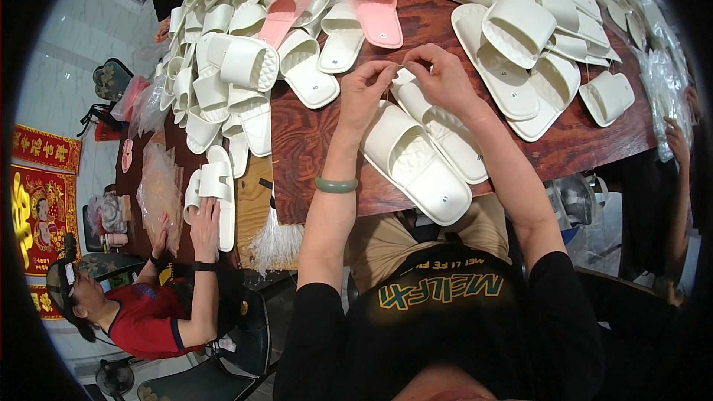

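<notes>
A pair of white slide sandals lies side by side at the table's near edge, the left slide (416, 160) jutting over it and the right slide (453, 141) next to it. Over their far ends, my left hand (368, 93) and my right hand (442, 78) are closed in pinches close together. What the fingertips hold is too small to make out. A green bangle (336, 184) circles my left wrist. Beyond my hands lies a pink slide (375, 15), sole side showing its light inner surface, near another pink slide (290, 4).
White slides are heaped at left (249, 63) and right (520, 30) on the reddish wooden table (312, 152). White strings (276, 241) hang at its left edge. A co-worker in red (152, 312) handles white slides (217, 197) beside clear plastic bags (160, 182).
</notes>
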{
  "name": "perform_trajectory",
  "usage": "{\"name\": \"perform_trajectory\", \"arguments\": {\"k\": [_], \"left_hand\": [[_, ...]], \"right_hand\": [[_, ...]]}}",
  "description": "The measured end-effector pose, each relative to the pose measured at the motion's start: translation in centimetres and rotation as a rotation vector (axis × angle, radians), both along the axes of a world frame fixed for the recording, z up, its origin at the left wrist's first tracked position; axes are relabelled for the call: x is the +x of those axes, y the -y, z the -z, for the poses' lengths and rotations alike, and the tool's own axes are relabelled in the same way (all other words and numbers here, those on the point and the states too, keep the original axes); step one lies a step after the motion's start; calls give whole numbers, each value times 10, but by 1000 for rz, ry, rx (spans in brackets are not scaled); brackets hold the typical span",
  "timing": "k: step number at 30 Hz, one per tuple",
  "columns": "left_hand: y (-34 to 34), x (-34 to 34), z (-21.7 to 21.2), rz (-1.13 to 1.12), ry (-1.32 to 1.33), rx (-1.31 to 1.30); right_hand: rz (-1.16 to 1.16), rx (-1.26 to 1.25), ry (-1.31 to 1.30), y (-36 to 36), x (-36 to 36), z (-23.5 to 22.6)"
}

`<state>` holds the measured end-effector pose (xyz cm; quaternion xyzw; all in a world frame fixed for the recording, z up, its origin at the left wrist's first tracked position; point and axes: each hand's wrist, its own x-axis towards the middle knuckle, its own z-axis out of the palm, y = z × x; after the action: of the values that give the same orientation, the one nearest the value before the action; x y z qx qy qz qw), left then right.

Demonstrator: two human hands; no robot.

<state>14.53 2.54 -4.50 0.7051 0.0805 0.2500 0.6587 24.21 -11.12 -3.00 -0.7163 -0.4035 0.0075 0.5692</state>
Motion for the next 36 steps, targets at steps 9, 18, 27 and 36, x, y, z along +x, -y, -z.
{"name": "perform_trajectory", "arguments": {"k": [9,18,27,36], "left_hand": [[-1,0,0,10,-5,-4],[1,-3,-4,0,-14,-42],[0,-5,-4,49,-45,25],[-9,-4,-10,-77,45,-306]], "right_hand": [[-42,35,-113,0,-2,-5],[-194,-22,-224,3,3,-4],[-180,88,-259,-3,-1,-4],[150,-22,65,-2,14,-6]]}}
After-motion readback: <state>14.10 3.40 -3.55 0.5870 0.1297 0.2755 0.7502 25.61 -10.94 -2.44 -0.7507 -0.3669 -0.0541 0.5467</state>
